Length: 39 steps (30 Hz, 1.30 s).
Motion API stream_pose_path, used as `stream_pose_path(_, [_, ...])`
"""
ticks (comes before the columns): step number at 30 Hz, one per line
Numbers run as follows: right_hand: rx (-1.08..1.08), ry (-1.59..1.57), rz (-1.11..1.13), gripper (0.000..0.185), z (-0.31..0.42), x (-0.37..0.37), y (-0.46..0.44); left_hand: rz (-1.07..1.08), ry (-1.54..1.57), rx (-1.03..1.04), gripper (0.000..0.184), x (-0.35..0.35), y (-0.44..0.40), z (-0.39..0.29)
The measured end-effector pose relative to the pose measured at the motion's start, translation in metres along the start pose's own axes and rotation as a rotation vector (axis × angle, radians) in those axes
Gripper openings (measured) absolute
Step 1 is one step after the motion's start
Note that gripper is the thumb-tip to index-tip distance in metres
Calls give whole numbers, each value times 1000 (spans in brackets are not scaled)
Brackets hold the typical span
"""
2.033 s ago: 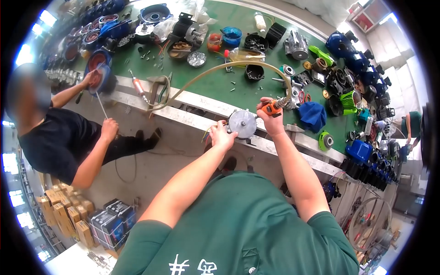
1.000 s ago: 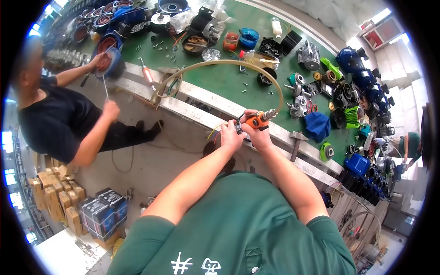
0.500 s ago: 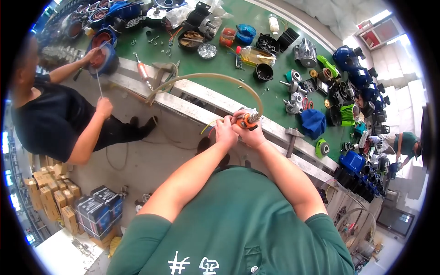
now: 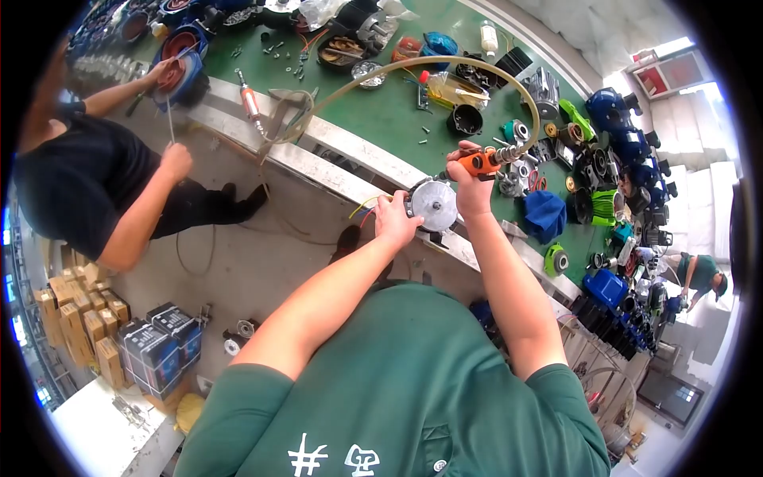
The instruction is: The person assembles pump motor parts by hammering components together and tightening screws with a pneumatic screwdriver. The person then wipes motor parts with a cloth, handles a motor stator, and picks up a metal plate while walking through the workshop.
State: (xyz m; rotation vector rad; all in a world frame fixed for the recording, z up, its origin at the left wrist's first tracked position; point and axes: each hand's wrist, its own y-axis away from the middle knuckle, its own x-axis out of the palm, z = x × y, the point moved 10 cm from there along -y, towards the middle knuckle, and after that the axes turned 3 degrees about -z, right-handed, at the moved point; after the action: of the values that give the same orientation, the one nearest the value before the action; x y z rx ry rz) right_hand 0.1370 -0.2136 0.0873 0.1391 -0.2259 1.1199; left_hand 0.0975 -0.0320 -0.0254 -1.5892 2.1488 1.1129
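Note:
My left hand (image 4: 395, 219) grips the left side of a round grey metal motor part (image 4: 434, 205) at the bench's front edge. The part's flat face, with a small shaft at its centre, is turned up toward me. Coloured wires (image 4: 363, 208) stick out beside my left fingers. Just above and to the right of the part, my right hand (image 4: 470, 176) is closed around an orange air tool (image 4: 480, 163). A yellowish hose (image 4: 429, 60) arcs from the tool back to the left over the bench.
On the green bench (image 4: 362, 127) lie a black cup (image 4: 464, 120), a yellow bottle (image 4: 455, 90), a blue cloth (image 4: 544, 215) and a red-and-white air tool (image 4: 250, 103). Motor parts crowd the right end. A co-worker (image 4: 95, 183) works at the left. Boxes (image 4: 163, 350) stand lower left.
The round part's face, hidden by my hands half a second ago, now shows. My right hand has moved up and right with the orange tool, away from my left hand.

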Motion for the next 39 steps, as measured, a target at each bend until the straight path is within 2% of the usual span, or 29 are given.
stream_pose_path(6, [-19,59,-5,38,-10,6,-2,8,-18,0,69,-1,-1,-1])
stream_pose_path(10, [-60,145,137,31,-17,17,-4,7,-33,-8,69,-2,0,-2])
stream_pose_path(13, [-9,269,123,31,-19,22,-6,21,-68,-12,68,-4,4,-3])
stream_pose_path(23, [20,173,72,34,-15,17,-7,16,-118,1,69,-6,2,-4])
stream_pose_path(26, [5,71,11,38,7,3,3,24,-122,-5,69,-3,0,-1])
stream_pose_path(30, [-1,10,59,47,28,-32,40,7,-118,-14,68,-7,2,-4])
stream_pose_path(39, [96,-39,-19,48,-10,-68,104,10,-111,-5,69,-8,2,-4])
